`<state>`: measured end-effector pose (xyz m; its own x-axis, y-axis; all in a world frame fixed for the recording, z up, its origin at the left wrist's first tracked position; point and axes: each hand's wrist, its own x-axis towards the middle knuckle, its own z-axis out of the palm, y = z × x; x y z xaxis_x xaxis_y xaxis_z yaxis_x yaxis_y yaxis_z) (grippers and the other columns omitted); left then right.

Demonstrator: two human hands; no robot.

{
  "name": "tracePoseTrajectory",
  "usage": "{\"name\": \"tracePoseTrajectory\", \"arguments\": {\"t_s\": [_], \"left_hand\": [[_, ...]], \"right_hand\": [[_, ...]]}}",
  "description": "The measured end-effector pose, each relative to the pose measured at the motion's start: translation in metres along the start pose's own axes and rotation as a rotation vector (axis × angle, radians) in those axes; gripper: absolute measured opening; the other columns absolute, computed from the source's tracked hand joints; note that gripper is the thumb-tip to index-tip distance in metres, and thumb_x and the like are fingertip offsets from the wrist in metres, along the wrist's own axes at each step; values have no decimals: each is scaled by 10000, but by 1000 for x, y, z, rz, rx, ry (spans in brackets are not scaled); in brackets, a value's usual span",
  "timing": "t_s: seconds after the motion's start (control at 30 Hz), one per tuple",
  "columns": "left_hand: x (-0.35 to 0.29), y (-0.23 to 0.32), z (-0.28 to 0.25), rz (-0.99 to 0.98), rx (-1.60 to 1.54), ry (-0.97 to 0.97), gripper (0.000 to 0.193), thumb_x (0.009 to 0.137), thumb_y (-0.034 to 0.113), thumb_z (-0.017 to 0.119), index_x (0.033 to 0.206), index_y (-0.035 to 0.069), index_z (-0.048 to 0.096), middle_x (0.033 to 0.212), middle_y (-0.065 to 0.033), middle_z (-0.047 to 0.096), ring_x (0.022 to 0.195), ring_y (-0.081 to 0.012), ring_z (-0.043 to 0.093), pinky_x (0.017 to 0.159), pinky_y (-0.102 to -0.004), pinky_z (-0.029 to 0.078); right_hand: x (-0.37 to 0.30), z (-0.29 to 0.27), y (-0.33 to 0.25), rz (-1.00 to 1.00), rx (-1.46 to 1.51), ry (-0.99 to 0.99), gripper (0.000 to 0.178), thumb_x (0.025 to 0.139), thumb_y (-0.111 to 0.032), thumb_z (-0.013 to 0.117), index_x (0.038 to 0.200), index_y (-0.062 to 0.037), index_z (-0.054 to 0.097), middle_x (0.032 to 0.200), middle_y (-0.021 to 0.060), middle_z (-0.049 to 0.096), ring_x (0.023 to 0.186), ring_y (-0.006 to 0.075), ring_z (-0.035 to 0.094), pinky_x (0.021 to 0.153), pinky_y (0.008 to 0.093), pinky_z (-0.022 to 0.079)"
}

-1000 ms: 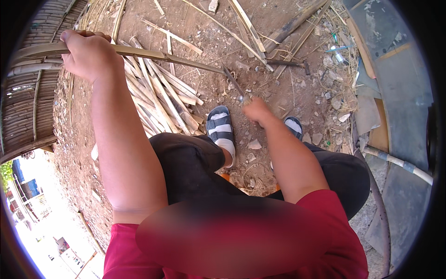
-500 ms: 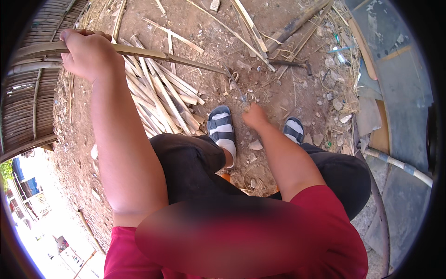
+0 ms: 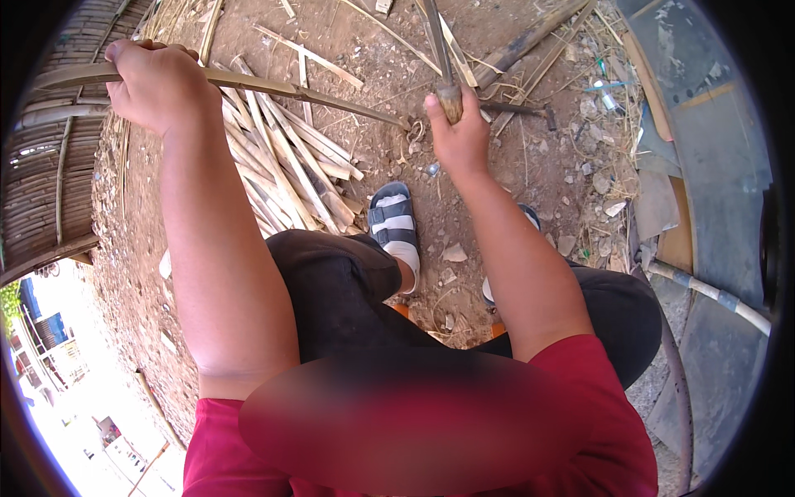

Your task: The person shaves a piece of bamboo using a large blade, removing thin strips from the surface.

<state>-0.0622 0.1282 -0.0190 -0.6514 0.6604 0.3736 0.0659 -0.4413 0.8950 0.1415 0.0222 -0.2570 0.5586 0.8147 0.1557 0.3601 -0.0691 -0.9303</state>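
My left hand (image 3: 161, 89) is closed around a long split bamboo strip (image 3: 281, 87), held out at the upper left. The strip slants down to the right, and its far end sits close to the ground near the middle. In my right hand (image 3: 460, 142) is a machete (image 3: 450, 101), gripped by its round wooden handle. Its narrow dark blade points away from me, up past the top edge, so the tip is out of view. The blade is apart from the bamboo strip.
A heap of split bamboo strips (image 3: 286, 170) lies on the dirt beside my left sandal (image 3: 392, 217). Thicker poles (image 3: 530, 41) lie at the far right. A woven bamboo wall (image 3: 37, 178) stands left, grey sheets (image 3: 716, 166) right. Stones and litter dot the ground.
My right hand has lifted from low near my feet, moving away from me and swinging the machete blade up off the strip's end. My left hand and the bamboo strip have barely shifted.
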Motion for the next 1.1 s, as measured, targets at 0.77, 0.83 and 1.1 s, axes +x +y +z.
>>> {"name": "tracePoseTrajectory", "arguments": {"t_s": [0.77,0.83,1.1], "left_hand": [[2,-3,1,35,-34,21,384,1057,286,519,783,24,455,682,-61,475,529,-155,399,487,-347,351],[1,-1,4,21,-36,33,382,1061,289,517,790,27,457,686,-61,476,529,-153,392,486,-344,351],[-1,-3,5,18,-51,5,383,1068,288,510,779,44,448,661,-36,453,520,-131,380,473,-325,311]], "right_hand": [[5,-10,-22,103,-41,-132,335,877,-281,737,1092,-36,656,947,235,729,890,429,713,811,497,550],[-39,-3,42,276,-335,-270,288,894,-226,695,1098,-30,640,1018,256,727,986,440,713,872,513,560],[-34,-21,91,795,-497,-886,333,855,-186,680,1109,27,704,1001,228,745,895,344,757,752,457,588]]}}
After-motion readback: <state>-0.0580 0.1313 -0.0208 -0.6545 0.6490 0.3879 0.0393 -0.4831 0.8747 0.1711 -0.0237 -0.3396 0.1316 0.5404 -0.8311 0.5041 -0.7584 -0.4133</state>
